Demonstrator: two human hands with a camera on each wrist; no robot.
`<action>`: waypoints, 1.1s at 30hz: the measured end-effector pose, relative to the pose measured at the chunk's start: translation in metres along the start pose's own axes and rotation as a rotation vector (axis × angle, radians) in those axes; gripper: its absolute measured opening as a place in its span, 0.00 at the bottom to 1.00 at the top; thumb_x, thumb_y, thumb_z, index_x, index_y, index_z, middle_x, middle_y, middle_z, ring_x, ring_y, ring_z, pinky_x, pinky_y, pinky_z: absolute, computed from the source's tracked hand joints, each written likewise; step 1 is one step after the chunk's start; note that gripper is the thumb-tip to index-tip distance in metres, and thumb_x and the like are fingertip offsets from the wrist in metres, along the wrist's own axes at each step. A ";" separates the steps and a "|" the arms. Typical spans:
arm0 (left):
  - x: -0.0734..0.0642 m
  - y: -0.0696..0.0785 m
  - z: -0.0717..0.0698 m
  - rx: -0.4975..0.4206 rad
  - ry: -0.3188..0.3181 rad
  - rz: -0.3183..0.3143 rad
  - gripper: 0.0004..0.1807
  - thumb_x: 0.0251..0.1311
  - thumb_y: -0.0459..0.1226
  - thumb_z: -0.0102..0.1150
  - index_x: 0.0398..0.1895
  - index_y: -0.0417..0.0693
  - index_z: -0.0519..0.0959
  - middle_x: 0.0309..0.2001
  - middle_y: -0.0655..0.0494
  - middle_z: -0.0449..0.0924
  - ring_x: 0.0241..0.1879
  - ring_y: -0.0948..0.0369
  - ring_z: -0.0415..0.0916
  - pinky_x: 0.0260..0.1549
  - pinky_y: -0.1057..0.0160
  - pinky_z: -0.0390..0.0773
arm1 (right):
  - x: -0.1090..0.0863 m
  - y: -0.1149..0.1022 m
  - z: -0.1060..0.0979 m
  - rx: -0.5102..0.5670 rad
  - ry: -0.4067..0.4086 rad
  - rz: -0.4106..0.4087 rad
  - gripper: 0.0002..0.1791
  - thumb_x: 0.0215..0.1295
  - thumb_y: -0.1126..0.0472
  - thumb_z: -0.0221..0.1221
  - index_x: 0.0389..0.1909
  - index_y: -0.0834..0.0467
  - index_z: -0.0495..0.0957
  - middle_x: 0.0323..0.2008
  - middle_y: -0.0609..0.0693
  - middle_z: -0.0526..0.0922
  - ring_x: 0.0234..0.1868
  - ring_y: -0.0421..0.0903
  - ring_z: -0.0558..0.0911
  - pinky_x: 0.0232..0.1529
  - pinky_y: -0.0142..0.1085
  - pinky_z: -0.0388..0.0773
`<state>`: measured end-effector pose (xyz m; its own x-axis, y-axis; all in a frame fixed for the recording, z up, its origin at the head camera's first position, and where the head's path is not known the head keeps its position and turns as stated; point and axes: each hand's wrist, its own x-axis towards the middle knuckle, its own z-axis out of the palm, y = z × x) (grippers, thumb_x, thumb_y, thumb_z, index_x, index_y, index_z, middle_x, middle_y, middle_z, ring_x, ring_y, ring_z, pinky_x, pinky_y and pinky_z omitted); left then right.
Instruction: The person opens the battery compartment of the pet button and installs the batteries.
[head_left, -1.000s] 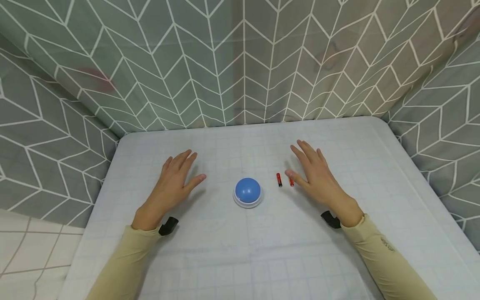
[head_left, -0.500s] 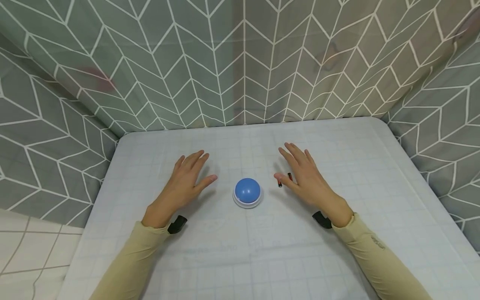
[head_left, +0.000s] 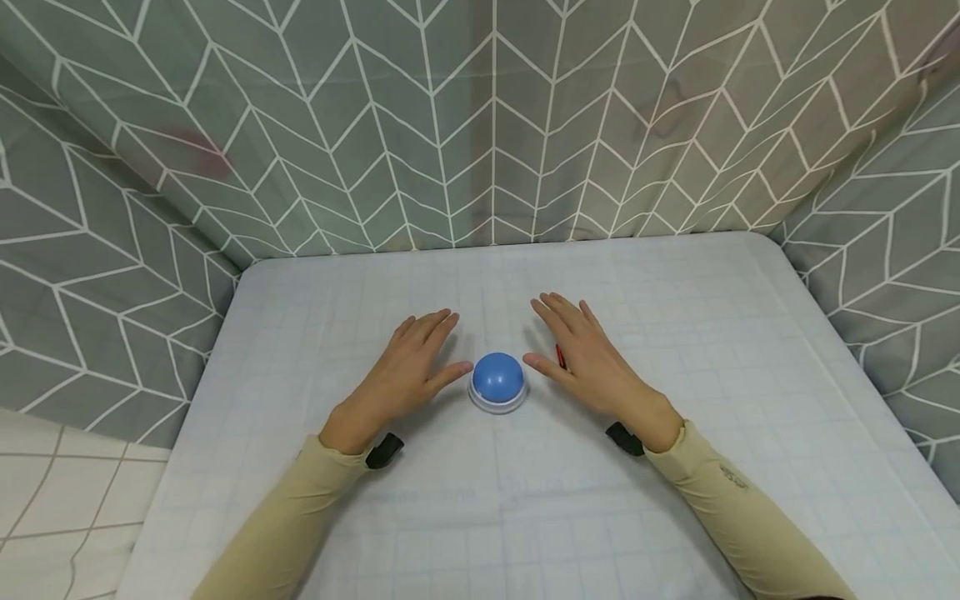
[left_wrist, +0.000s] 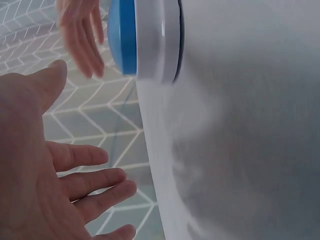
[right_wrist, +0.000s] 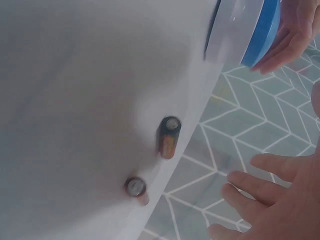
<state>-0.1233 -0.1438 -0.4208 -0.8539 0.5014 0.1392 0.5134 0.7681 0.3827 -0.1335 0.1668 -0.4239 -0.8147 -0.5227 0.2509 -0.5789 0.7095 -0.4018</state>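
A round push light with a blue dome and white base [head_left: 498, 380] sits on the table between both hands. To its left is my left hand [head_left: 405, 367], fingers spread and the thumb tip close to the dome. My right hand [head_left: 588, 358] hovers at its right side, fingers extended, holding nothing. Under the right hand lie two small batteries; in the head view only part of a red battery [head_left: 561, 357] shows. The right wrist view shows both: a black and orange battery [right_wrist: 169, 137] and another battery [right_wrist: 136, 187] seen end-on.
A white cloth with faint grid lines covers the table [head_left: 480, 517]. Grey patterned curtains [head_left: 465, 125] hang along the back and both sides. White floor tiles [head_left: 67, 492] show at lower left. Each wrist wears a black camera [head_left: 385, 451].
Both hands have moved inward toward the blue-domed push light. The right hand now covers most of the batteries in the head view. The light and batteries have stayed in place.
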 end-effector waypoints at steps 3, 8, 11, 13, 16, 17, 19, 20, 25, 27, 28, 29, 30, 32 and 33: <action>0.003 0.006 0.004 -0.002 -0.016 0.019 0.43 0.73 0.58 0.60 0.80 0.40 0.63 0.77 0.39 0.65 0.78 0.45 0.62 0.78 0.37 0.54 | 0.003 -0.004 0.002 -0.003 0.001 -0.017 0.45 0.76 0.39 0.60 0.81 0.60 0.58 0.80 0.61 0.62 0.82 0.58 0.59 0.79 0.66 0.49; 0.006 0.012 0.010 0.005 -0.021 0.048 0.43 0.73 0.58 0.60 0.80 0.39 0.63 0.77 0.39 0.66 0.77 0.45 0.63 0.78 0.38 0.56 | 0.004 -0.008 0.005 0.008 -0.028 -0.036 0.46 0.77 0.38 0.58 0.82 0.61 0.56 0.80 0.61 0.62 0.82 0.58 0.59 0.80 0.64 0.48; 0.008 0.015 0.013 0.001 -0.022 0.066 0.43 0.73 0.57 0.60 0.79 0.38 0.63 0.76 0.38 0.66 0.77 0.45 0.63 0.77 0.38 0.58 | 0.004 -0.010 0.007 0.007 -0.038 -0.052 0.45 0.77 0.39 0.58 0.81 0.62 0.56 0.79 0.61 0.62 0.82 0.58 0.59 0.80 0.65 0.49; 0.009 0.017 0.015 -0.003 -0.028 0.076 0.43 0.74 0.57 0.59 0.79 0.38 0.63 0.76 0.38 0.66 0.77 0.44 0.64 0.77 0.39 0.59 | 0.005 -0.011 0.008 -0.001 -0.044 -0.062 0.44 0.77 0.40 0.59 0.81 0.63 0.58 0.79 0.61 0.63 0.82 0.58 0.59 0.80 0.65 0.49; 0.010 0.020 0.018 -0.005 -0.043 0.089 0.43 0.74 0.58 0.58 0.79 0.37 0.63 0.76 0.37 0.66 0.77 0.44 0.64 0.76 0.40 0.62 | 0.005 -0.014 0.011 -0.003 -0.054 -0.070 0.43 0.77 0.41 0.59 0.80 0.62 0.58 0.78 0.60 0.65 0.82 0.57 0.60 0.80 0.64 0.50; 0.010 0.020 0.019 -0.003 -0.047 0.092 0.43 0.74 0.58 0.58 0.79 0.37 0.63 0.76 0.37 0.66 0.77 0.44 0.65 0.75 0.40 0.63 | 0.005 -0.015 0.012 -0.001 -0.060 -0.071 0.43 0.77 0.41 0.59 0.81 0.62 0.58 0.78 0.59 0.65 0.82 0.57 0.60 0.80 0.64 0.50; 0.011 0.022 0.021 -0.008 -0.054 0.094 0.43 0.74 0.59 0.57 0.79 0.37 0.64 0.76 0.37 0.67 0.76 0.44 0.65 0.74 0.40 0.66 | 0.005 -0.017 0.014 0.001 -0.075 -0.073 0.43 0.77 0.40 0.58 0.81 0.61 0.58 0.79 0.58 0.65 0.82 0.56 0.60 0.81 0.62 0.49; 0.011 0.022 0.023 -0.010 -0.058 0.095 0.43 0.74 0.58 0.57 0.78 0.37 0.64 0.76 0.37 0.67 0.76 0.44 0.66 0.73 0.40 0.67 | 0.005 -0.018 0.015 0.002 -0.084 -0.073 0.43 0.78 0.39 0.58 0.81 0.60 0.57 0.79 0.57 0.65 0.83 0.56 0.59 0.81 0.61 0.49; 0.013 0.025 0.027 -0.021 -0.060 0.119 0.42 0.74 0.57 0.59 0.78 0.37 0.65 0.75 0.37 0.69 0.74 0.43 0.68 0.70 0.40 0.71 | 0.004 -0.023 0.018 -0.008 -0.128 -0.070 0.43 0.78 0.38 0.56 0.82 0.58 0.58 0.78 0.56 0.67 0.82 0.54 0.61 0.83 0.56 0.46; 0.013 0.027 0.029 -0.015 -0.060 0.135 0.41 0.74 0.56 0.60 0.78 0.37 0.65 0.74 0.37 0.70 0.74 0.43 0.69 0.70 0.41 0.72 | 0.004 -0.024 0.019 -0.013 -0.139 -0.072 0.42 0.78 0.38 0.57 0.81 0.59 0.61 0.77 0.57 0.69 0.81 0.54 0.63 0.83 0.56 0.46; 0.013 0.027 0.029 -0.012 -0.063 0.141 0.41 0.74 0.55 0.60 0.78 0.37 0.65 0.74 0.38 0.70 0.73 0.43 0.70 0.69 0.42 0.72 | 0.003 -0.024 0.019 -0.016 -0.144 -0.076 0.41 0.78 0.38 0.57 0.80 0.59 0.62 0.75 0.57 0.71 0.80 0.54 0.65 0.83 0.56 0.46; 0.012 0.028 0.030 -0.008 -0.068 0.145 0.41 0.74 0.55 0.60 0.78 0.37 0.65 0.73 0.38 0.70 0.73 0.44 0.70 0.69 0.42 0.72 | 0.003 -0.024 0.019 -0.020 -0.151 -0.081 0.40 0.77 0.39 0.57 0.79 0.60 0.63 0.74 0.57 0.72 0.79 0.54 0.66 0.83 0.57 0.47; 0.012 0.028 0.031 -0.002 -0.072 0.151 0.41 0.74 0.55 0.60 0.78 0.37 0.65 0.73 0.38 0.71 0.73 0.44 0.71 0.69 0.42 0.73 | 0.002 -0.024 0.020 -0.022 -0.158 -0.086 0.40 0.77 0.39 0.58 0.78 0.60 0.65 0.74 0.57 0.74 0.79 0.54 0.67 0.83 0.57 0.47; 0.011 0.029 0.032 0.003 -0.078 0.161 0.40 0.74 0.54 0.61 0.78 0.37 0.65 0.72 0.39 0.72 0.72 0.45 0.71 0.68 0.43 0.74 | 0.001 -0.024 0.020 -0.022 -0.167 -0.094 0.38 0.77 0.39 0.58 0.77 0.60 0.67 0.72 0.57 0.76 0.78 0.55 0.69 0.82 0.59 0.47; 0.011 0.029 0.032 0.006 -0.078 0.167 0.40 0.74 0.55 0.61 0.77 0.38 0.66 0.71 0.40 0.73 0.72 0.46 0.71 0.67 0.43 0.74 | 0.000 -0.024 0.020 -0.021 -0.173 -0.096 0.38 0.77 0.39 0.58 0.76 0.60 0.68 0.71 0.57 0.77 0.77 0.55 0.69 0.82 0.59 0.48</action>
<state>-0.1152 -0.1032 -0.4374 -0.7475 0.6516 0.1293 0.6485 0.6736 0.3546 -0.1189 0.1403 -0.4313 -0.7393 -0.6605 0.1314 -0.6556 0.6614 -0.3643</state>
